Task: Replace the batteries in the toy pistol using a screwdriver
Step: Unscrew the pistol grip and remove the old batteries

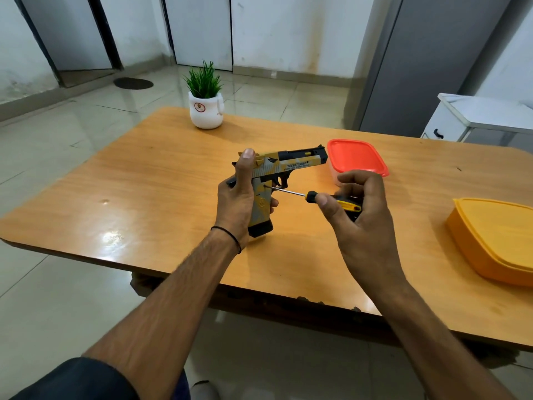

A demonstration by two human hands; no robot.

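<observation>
The toy pistol (288,164), yellow, grey and black, is held upright over the middle of the table (144,183), its barrel pointing toward the right edge. The left hand (235,203) wraps its fingers round the grip, with the thumb raised against the rear of the slide. The screwdriver (311,196) lies nearly level, its tip set against the upper part of the grip. The right hand (363,215) pinches its black and yellow handle with curled fingers and thumb. Just beyond the muzzle sits a red-lidded container (357,157). An orange container (496,235) rests at the right edge, and a potted plant (205,105) stands near the far edge.
</observation>
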